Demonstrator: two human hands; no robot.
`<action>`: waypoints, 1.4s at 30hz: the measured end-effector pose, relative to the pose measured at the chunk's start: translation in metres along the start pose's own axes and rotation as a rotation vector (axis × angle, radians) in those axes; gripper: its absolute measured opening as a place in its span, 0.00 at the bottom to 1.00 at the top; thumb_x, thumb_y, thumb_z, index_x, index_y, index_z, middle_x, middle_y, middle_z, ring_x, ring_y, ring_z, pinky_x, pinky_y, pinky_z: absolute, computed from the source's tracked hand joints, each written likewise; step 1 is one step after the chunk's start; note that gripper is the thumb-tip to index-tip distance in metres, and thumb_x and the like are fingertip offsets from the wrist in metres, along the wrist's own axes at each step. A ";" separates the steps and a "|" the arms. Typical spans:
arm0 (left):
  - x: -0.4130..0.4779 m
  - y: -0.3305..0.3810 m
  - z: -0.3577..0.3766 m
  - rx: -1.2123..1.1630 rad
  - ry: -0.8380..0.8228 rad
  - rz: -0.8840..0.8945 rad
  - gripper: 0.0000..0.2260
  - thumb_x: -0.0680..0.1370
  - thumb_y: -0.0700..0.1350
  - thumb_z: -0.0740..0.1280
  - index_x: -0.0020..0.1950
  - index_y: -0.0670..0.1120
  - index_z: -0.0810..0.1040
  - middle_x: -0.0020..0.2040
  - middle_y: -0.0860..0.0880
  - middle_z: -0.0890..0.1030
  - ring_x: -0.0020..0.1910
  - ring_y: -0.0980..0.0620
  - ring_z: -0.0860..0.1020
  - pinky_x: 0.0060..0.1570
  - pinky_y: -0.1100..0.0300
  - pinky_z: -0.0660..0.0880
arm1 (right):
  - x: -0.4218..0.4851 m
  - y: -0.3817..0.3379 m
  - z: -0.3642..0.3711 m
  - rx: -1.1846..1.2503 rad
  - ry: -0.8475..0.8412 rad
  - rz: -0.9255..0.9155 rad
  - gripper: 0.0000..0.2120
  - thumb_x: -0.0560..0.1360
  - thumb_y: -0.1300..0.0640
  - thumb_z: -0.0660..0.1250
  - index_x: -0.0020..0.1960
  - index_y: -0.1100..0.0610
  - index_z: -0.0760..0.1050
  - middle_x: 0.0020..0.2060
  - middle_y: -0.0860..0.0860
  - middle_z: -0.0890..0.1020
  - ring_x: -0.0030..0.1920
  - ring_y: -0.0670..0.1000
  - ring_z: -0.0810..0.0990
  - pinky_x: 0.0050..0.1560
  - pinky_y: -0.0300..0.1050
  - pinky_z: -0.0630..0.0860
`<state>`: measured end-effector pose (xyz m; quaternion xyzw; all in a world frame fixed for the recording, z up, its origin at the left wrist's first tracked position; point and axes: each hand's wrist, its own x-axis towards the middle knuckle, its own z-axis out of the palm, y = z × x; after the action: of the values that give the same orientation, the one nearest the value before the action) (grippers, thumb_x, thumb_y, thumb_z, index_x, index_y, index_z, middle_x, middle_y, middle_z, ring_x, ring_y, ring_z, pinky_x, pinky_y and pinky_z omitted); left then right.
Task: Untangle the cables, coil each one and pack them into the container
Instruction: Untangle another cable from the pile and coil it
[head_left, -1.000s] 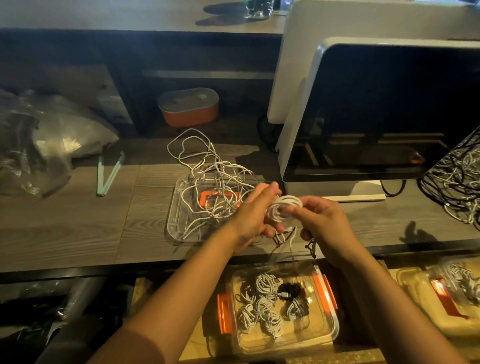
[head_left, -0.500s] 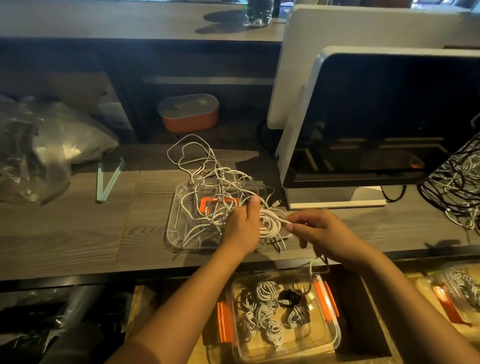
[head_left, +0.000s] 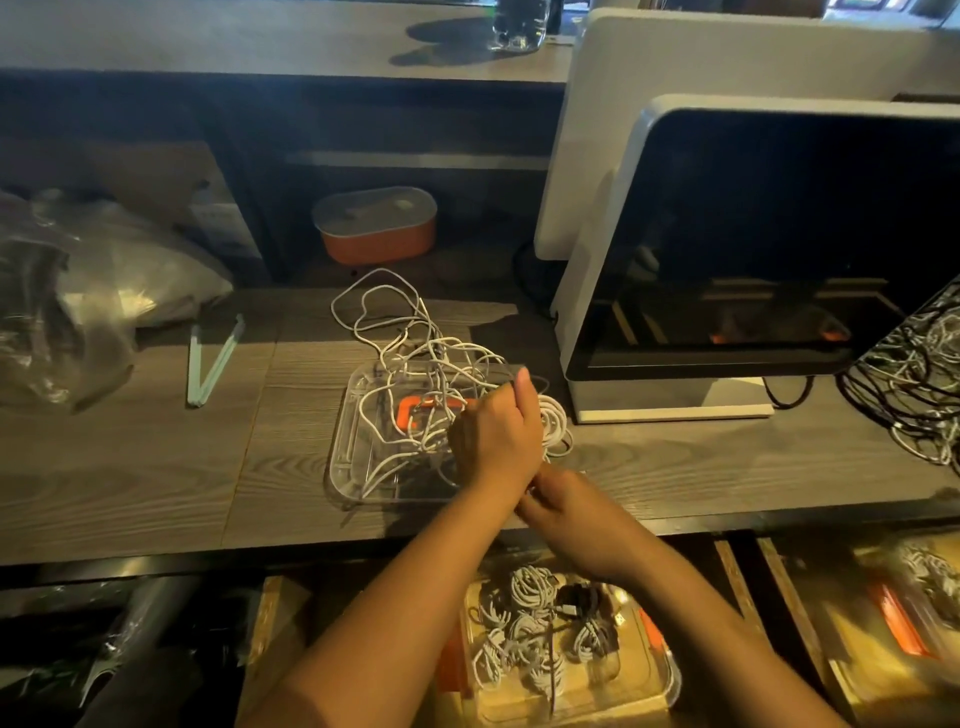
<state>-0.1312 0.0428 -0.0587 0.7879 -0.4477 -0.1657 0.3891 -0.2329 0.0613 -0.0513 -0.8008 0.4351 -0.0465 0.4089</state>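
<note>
Head view, 4 entries.

1. Left hand (head_left: 493, 434): grip closed round a white cable coil (head_left: 557, 423), over the worktop (head_left: 130, 467) at the right edge of a clear tray (head_left: 353, 457).
2. Right hand (head_left: 569, 512): tucked under the left wrist. Its fingers are hidden, so I cannot tell its grip.
3. Tangle of white cables (head_left: 410, 343): loose, lying across the tray and the worktop behind it.
4. Container (head_left: 670, 680): below the worktop's near edge, holding coiled cables (head_left: 530, 587).
</note>
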 end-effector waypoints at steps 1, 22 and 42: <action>0.001 -0.001 -0.002 0.074 -0.012 0.066 0.23 0.82 0.51 0.50 0.33 0.46 0.74 0.28 0.53 0.69 0.27 0.55 0.66 0.26 0.60 0.56 | -0.001 -0.001 -0.006 -0.105 -0.028 -0.001 0.05 0.78 0.54 0.61 0.54 0.50 0.73 0.37 0.43 0.75 0.36 0.40 0.74 0.37 0.37 0.71; -0.034 0.006 -0.023 -0.345 -0.669 0.181 0.23 0.82 0.54 0.50 0.30 0.47 0.67 0.27 0.48 0.68 0.29 0.51 0.69 0.31 0.62 0.65 | -0.004 -0.001 -0.079 0.408 0.097 0.024 0.20 0.66 0.78 0.65 0.49 0.56 0.74 0.27 0.53 0.72 0.28 0.49 0.72 0.30 0.41 0.73; -0.014 -0.002 -0.022 -0.491 -0.106 -0.325 0.23 0.81 0.56 0.53 0.30 0.47 0.68 0.27 0.50 0.71 0.29 0.52 0.71 0.31 0.59 0.66 | 0.003 0.004 0.012 0.106 -0.003 0.066 0.11 0.78 0.49 0.61 0.45 0.55 0.76 0.35 0.52 0.79 0.34 0.50 0.77 0.37 0.45 0.74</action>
<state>-0.1243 0.0658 -0.0472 0.7218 -0.2820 -0.3699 0.5125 -0.2286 0.0657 -0.0628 -0.7634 0.4576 -0.0547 0.4525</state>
